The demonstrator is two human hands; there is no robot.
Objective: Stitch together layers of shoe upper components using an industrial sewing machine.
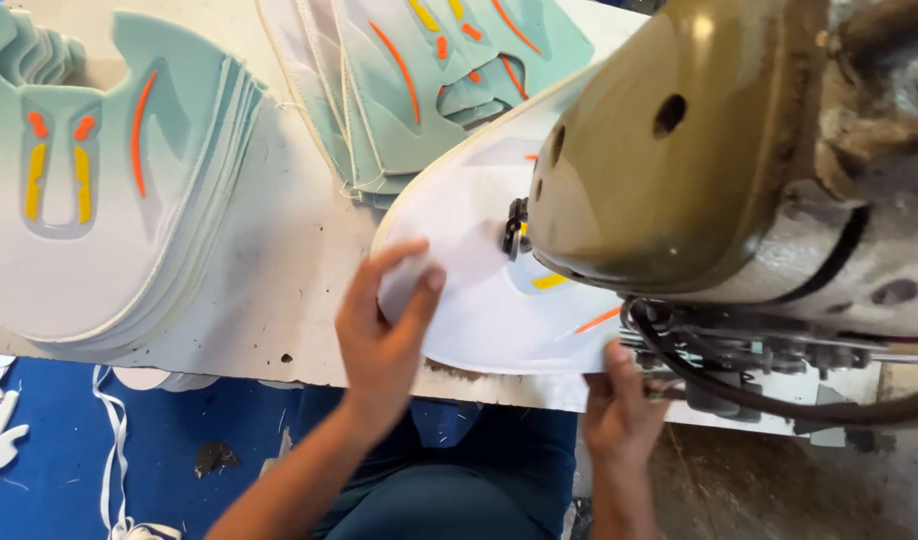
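Though thin, light and floppy by the look, best held flat by its rim: panel (479,290) at counter (289,290) front edge, left hand (384,320) pinching it, right hand (619,410) gripping it.

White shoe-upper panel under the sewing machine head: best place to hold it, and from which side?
Hold the white panel by its free rounded edge near the worker, coming from the table's front edge. The far part lies under the machine head, so it is blocked. The left hand pinches the left curve; the right hand holds the near edge.
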